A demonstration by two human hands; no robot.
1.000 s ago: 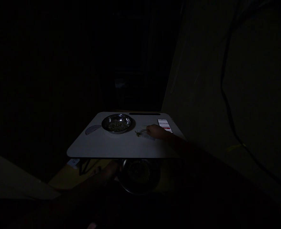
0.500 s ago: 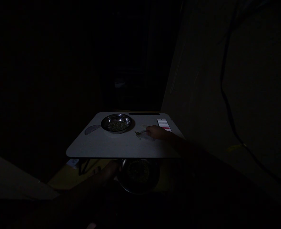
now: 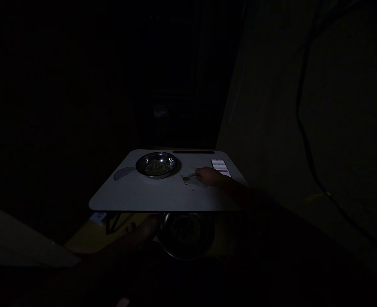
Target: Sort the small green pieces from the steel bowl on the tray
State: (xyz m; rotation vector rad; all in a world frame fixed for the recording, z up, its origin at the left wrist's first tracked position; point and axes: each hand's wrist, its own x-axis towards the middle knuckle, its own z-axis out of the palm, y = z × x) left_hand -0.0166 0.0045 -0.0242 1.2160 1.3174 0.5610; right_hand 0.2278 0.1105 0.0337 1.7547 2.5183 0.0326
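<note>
The scene is very dark. My right hand [image 3: 208, 176] rests low over the white folding table [image 3: 137, 198], its fingers pinched together; what they hold, if anything, is too dim to make out. Small green pieces [image 3: 186, 179], like seeds or grains, lie loose by its fingertips. Below the table's near edge, my left hand [image 3: 150, 226] is at the left rim of a metal bowl [image 3: 185, 257] and appears to grip it, its fingers mostly lost in shadow. That bowl has greenish pieces in it. A shiny steel bowl [image 3: 140, 167] of similar green pieces stands on the table's far left.
A phone [image 3: 221, 167] with a lit screen lies at the table's right. A dark slot [image 3: 193, 152] runs along the far edge. A wall with a hanging cable [image 3: 300, 123] rises on the right. Under the table is a yellowish surface [image 3: 89, 236] with a folded table leg [image 3: 112, 224].
The green pieces beside my right hand look fewer and more spread out, with a piece or two nearer the front. Both hands have hardly moved.
</note>
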